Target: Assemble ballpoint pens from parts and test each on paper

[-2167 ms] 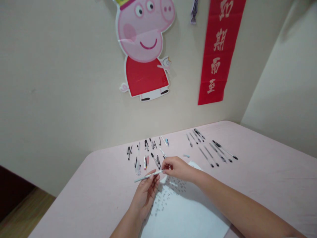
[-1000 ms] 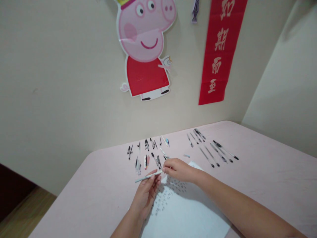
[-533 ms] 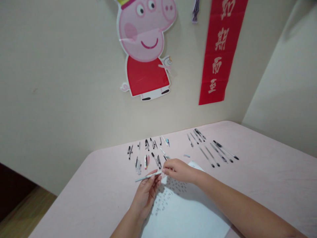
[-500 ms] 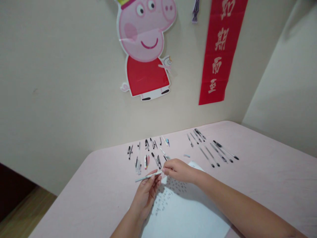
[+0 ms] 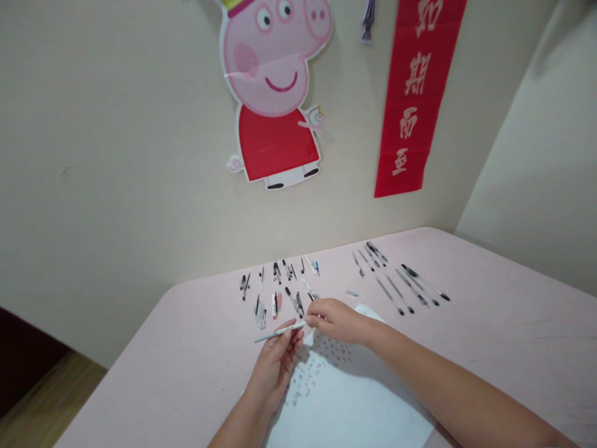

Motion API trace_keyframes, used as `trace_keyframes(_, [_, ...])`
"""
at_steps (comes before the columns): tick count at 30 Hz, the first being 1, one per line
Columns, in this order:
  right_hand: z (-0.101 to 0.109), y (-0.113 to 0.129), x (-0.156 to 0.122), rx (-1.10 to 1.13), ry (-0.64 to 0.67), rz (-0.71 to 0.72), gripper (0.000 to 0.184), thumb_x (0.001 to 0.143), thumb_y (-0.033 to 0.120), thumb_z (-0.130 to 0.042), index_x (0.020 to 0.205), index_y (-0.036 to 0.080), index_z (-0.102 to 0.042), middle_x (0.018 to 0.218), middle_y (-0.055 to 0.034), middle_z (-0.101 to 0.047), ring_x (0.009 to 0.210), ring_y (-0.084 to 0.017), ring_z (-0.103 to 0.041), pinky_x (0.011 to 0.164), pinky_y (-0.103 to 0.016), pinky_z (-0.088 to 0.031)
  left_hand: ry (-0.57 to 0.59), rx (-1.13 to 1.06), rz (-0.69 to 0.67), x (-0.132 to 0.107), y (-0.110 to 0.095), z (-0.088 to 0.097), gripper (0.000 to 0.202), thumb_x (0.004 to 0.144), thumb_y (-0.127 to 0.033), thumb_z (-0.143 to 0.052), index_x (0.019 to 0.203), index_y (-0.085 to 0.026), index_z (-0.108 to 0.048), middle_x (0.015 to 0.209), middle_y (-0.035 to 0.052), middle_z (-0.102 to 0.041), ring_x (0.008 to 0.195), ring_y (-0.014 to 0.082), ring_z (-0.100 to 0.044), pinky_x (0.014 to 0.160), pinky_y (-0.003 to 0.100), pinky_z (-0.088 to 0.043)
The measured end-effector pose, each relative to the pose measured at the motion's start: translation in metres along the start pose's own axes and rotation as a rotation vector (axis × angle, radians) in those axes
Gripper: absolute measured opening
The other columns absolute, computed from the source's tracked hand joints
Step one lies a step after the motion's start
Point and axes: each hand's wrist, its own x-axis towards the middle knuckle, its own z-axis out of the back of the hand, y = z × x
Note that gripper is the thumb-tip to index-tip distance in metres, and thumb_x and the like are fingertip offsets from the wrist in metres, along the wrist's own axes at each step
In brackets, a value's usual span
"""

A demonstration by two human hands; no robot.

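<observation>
A slim white pen (image 5: 269, 336) lies slanted across the fingers of my left hand (image 5: 281, 356), which is closed around its middle. My right hand (image 5: 334, 318) pinches the pen's right end between thumb and fingers; that tip is hidden. Both hands are above the top part of a white sheet of paper (image 5: 359, 398) covered near its top with rows of handwritten marks. Just past my right hand, a small pale blue piece (image 5: 352, 293) lies on the table, its kind unclear.
Beyond my hands, several small groups of pen parts (image 5: 277, 272) are spread on the pink table (image 5: 177, 361). Rows of long pens (image 5: 410, 287) lie at the right. Behind the table rises a wall (image 5: 140, 186) with a cartoon pig cutout (image 5: 280, 143) and a red banner (image 5: 410, 149).
</observation>
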Motion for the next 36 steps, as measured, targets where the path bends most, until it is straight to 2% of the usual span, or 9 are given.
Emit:
trace_keyframes(5, [0.0008, 0.0, -0.0013, 0.056, -0.035, -0.002, 0.009, 0.075, 0.02, -0.061, 0.084, 0.017, -0.06, 0.083, -0.0022, -0.062, 0.07, -0.013, -0.053, 0.062, -0.021, -0.038, 0.005, 0.005, -0.009, -0.001, -0.0004, -0.0005, 0.016, 0.08, -0.003, -0.056, 0.09, -0.009, -0.068, 0.083, 0.0133, -0.072, 0.069, 0.0126, -0.068, 0.066, 0.02, -0.056])
trace_keyframes(8, [0.0011, 0.0009, -0.001, 0.019, -0.03, 0.013, 0.005, 0.079, 0.018, -0.057, 0.08, 0.016, -0.061, 0.078, -0.002, -0.061, 0.069, -0.013, -0.052, 0.063, -0.021, -0.037, 0.004, 0.006, -0.006, -0.0016, -0.0002, -0.0002, 0.016, 0.08, -0.003, -0.056, 0.09, -0.009, -0.067, 0.084, 0.0131, -0.072, 0.07, 0.0125, -0.068, 0.066, 0.021, -0.056])
trace_keyframes(12, [0.0, 0.0005, -0.0004, -0.035, 0.001, 0.006, 0.016, 0.084, 0.022, -0.051, 0.074, 0.015, -0.061, 0.07, -0.0018, -0.059, 0.065, -0.013, -0.05, 0.06, -0.022, -0.035, 0.007, 0.0, 0.004, -0.0015, 0.0001, 0.0001, 0.016, 0.081, -0.003, -0.056, 0.089, -0.009, -0.068, 0.08, 0.0119, -0.072, 0.068, 0.0122, -0.068, 0.065, 0.02, -0.056])
trace_keyframes(15, [-0.001, -0.0005, -0.0008, 0.002, -0.01, -0.012, 0.008, 0.079, 0.024, -0.059, 0.08, 0.016, -0.061, 0.077, -0.0015, -0.061, 0.067, -0.012, -0.051, 0.061, -0.021, -0.036, 0.013, -0.002, -0.001, -0.0012, 0.0002, 0.0001, 0.016, 0.081, -0.003, -0.056, 0.089, -0.01, -0.068, 0.079, 0.0117, -0.072, 0.068, 0.0121, -0.068, 0.065, 0.02, -0.056])
trace_keyframes(17, [-0.0011, -0.0007, -0.001, 0.02, -0.028, -0.015, 0.009, 0.075, 0.021, -0.063, 0.083, 0.016, -0.06, 0.081, -0.0013, -0.061, 0.068, -0.012, -0.051, 0.061, -0.021, -0.037, 0.011, 0.0, -0.003, -0.0009, 0.0002, -0.0001, 0.016, 0.081, -0.003, -0.055, 0.089, -0.01, -0.068, 0.081, 0.0122, -0.073, 0.068, 0.0119, -0.068, 0.065, 0.02, -0.056])
trace_keyframes(21, [0.0009, 0.0014, -0.001, 0.002, -0.027, 0.007, 0.003, 0.077, 0.018, -0.059, 0.08, 0.016, -0.06, 0.077, -0.0014, -0.061, 0.067, -0.012, -0.051, 0.062, -0.021, -0.037, 0.011, 0.005, 0.001, -0.0003, 0.0003, 0.0002, 0.017, 0.081, -0.002, -0.055, 0.09, -0.01, -0.068, 0.083, 0.0119, -0.073, 0.068, 0.0115, -0.068, 0.064, 0.02, -0.056])
trace_keyframes(26, [0.0025, 0.0036, -0.0009, -0.015, 0.019, 0.008, 0.011, 0.082, 0.021, -0.053, 0.078, 0.016, -0.061, 0.073, -0.0017, -0.061, 0.065, -0.012, -0.051, 0.06, -0.021, -0.036, 0.02, 0.002, -0.001, 0.0013, 0.0009, 0.0018, 0.017, 0.081, -0.004, -0.056, 0.091, -0.01, -0.067, 0.084, 0.0119, -0.073, 0.071, 0.012, -0.068, 0.066, 0.021, -0.057])
trace_keyframes(31, [-0.0009, -0.0004, -0.0015, 0.03, -0.018, 0.017, 0.009, 0.078, 0.022, -0.059, 0.085, 0.017, -0.061, 0.081, -0.0021, -0.063, 0.068, -0.012, -0.053, 0.062, -0.021, -0.038, 0.022, 0.001, 0.004, 0.0014, 0.001, 0.0011, 0.015, 0.079, -0.004, -0.058, 0.089, -0.01, -0.068, 0.081, 0.0114, -0.073, 0.069, 0.0119, -0.068, 0.065, 0.02, -0.056])
trace_keyframes(36, [0.0013, 0.0023, -0.0007, 0.028, -0.015, 0.011, 0.004, 0.077, 0.017, -0.059, 0.078, 0.015, -0.062, 0.076, -0.0021, -0.063, 0.067, -0.013, -0.053, 0.062, -0.021, -0.039, 0.031, 0.01, 0.005, 0.0, 0.0006, 0.0005, 0.012, 0.077, -0.006, -0.062, 0.087, -0.01, -0.068, 0.08, 0.0112, -0.073, 0.069, 0.0123, -0.068, 0.065, 0.02, -0.056])
